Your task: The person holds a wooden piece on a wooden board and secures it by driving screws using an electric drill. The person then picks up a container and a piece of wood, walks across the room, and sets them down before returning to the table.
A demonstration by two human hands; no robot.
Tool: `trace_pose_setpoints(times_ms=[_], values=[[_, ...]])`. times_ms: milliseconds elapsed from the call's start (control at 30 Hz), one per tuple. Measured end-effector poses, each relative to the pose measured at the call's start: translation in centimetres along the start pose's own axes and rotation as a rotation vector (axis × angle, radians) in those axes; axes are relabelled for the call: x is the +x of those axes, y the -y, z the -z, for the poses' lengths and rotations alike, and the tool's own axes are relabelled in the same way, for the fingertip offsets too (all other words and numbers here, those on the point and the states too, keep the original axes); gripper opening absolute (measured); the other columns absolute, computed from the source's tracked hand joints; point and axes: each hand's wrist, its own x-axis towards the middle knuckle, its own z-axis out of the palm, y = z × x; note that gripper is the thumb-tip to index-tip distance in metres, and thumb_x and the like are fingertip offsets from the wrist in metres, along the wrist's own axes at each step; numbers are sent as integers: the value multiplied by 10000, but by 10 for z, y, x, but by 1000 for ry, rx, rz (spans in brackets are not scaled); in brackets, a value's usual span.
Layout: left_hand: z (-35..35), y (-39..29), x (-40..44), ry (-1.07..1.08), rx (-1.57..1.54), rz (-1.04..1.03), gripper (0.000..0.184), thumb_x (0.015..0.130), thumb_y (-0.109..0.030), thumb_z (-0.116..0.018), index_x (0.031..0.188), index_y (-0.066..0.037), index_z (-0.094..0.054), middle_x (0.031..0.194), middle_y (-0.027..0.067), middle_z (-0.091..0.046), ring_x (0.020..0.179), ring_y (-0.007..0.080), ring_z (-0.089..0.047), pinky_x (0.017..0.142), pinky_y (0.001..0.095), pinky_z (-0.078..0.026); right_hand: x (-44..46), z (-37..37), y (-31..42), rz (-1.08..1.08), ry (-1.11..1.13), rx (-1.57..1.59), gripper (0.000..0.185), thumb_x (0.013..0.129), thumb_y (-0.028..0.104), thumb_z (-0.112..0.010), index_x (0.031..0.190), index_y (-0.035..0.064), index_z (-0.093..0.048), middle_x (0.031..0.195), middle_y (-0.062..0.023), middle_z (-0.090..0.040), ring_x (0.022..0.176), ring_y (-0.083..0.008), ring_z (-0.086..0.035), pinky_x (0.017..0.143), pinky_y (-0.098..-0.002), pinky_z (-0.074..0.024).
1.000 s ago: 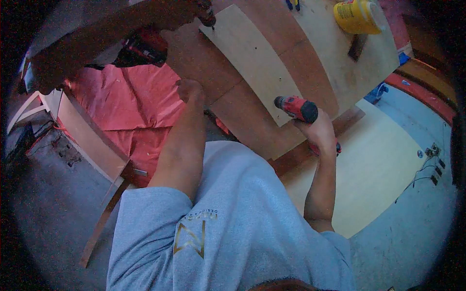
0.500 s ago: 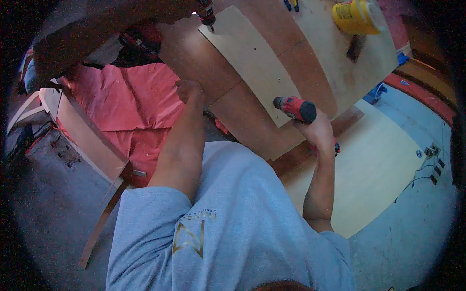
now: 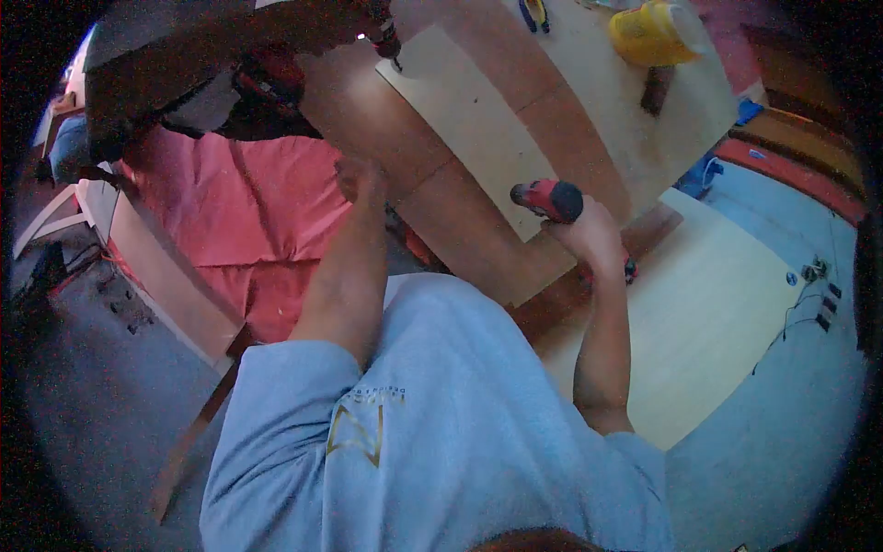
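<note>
My right hand (image 3: 598,237) grips a red and black cordless drill (image 3: 556,200) by its handle. The drill is over the near end of a pale curved wooden strip (image 3: 469,110), its chuck facing left. That strip lies on a brown wooden panel (image 3: 423,170). My left hand (image 3: 361,177) is at the panel's left edge, fingers curled; whatever they hold, if anything, is hidden. At the strip's far corner, a second drill (image 3: 382,41) with a lit lamp points its bit down at the wood. Who holds it is too dark to make out.
A yellow tub (image 3: 648,35) and blue-handled pliers (image 3: 533,14) are on the pale board at the back. Red sheeting (image 3: 258,207) spreads at left beside a long wooden piece (image 3: 170,267). A large pale panel (image 3: 699,313) lies at right, near cables (image 3: 819,299).
The view has shifted slightly. The drill in my right hand has swung a little, its body turning more upright. My left hand stays by the panel edge.
</note>
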Motion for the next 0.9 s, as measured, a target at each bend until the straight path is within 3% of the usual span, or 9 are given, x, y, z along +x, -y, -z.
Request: trace_pose_setpoints(times_ms=[200, 267, 367, 400, 467, 500, 567, 733, 900], values=[[22, -8, -6, 55, -211, -3, 467, 978, -435, -542, 1231, -60, -657, 1027, 111, -731, 774, 296, -743, 655, 415, -602, 4, 3, 8, -61, 36, -92, 503, 674, 318, -871, 1115, 117, -735, 1043, -177, -749, 989, -368, -716, 881, -459, -556], [-3, -6, 18, 318, 396, -404, 509, 996, -485, -494, 1179, -45, -674, 1072, 154, -731, 863, 369, -728, 800, 448, -591, -2, 5, 19, -32, 5, -124, 506, 668, 329, -873, 1101, 105, -736, 1035, -180, -750, 979, -370, -718, 878, -463, -561], [120, -12, -75, -113, -156, -242, 514, 1020, -487, -441, 1159, -51, -675, 1128, 183, -723, 984, 406, -701, 930, 468, -549, -12, 5, 32, -12, -43, -149, 509, 663, 344, -875, 1079, 85, -738, 1022, -187, -751, 970, -373, -721, 872, -471, -570], [128, -11, -65, -113, -161, -245, 514, 1020, -487, -441, 1159, -51, -675, 1128, 183, -723, 984, 406, -701, 930, 468, -549, -14, 5, 34, -11, -69, -143, 508, 663, 348, -875, 1072, 78, -739, 1019, -190, -752, 971, -373, -723, 869, -475, -573], [146, -5, -34, 143, -468, -267, 533, 1011, -500, -465, 1173, -28, -652, 1127, 191, -719, 1008, 391, -698, 918, 466, -542, -12, -1, 30, -30, -67, -132, 510, 663, 349, -875, 1076, 83, -739, 1023, -196, -750, 981, -370, -722, 871, -475, -573], [153, -8, -35, 144, -467, -271, 533, 1011, -500, -465, 1173, -28, -652, 1127, 191, -719, 1008, 391, -698, 918, 466, -542, -11, -5, 29, -48, -59, -121, 512, 662, 350, -874, 1081, 87, -739, 1027, -202, -748, 991, -367, -721, 873, -474, -573], [162, -21, -41, 149, -360, -637, 532, 1006, -485, -485, 1141, 8, -634, 1133, 216, -711, 1025, 382, -694, 871, 482, -533, -15, -10, 28, -51, -74, -91, 515, 664, 352, -874, 1086, 88, -738, 1037, -204, -746, 1000, -367, -718, 877, -472, -572], [49, -95, -24, 329, -604, -808, 492, 958, -404, -622, 1157, 46, -599, 1114, 206, -696, 1017, 362, -682, 868, 473, -525, -19, -16, 25, -84, -105, -120, 494, 673, 345, -871, 1080, 95, -744, 1057, -197, -745, 1018, -363, -715, 885, -463, -570], [48, -130, -49, 370, -914, -860, 534, 890, -326, -751, 1185, 78, -567, 1103, 212, -672, 1021, 362, -666, 894, 465, -519, -32, -17, 37, -169, -123, -100, 464, 689, 327, -864, 1079, 104, -747, 1046, -175, -751, 1002, -363, -718, 876, -468, -569]])
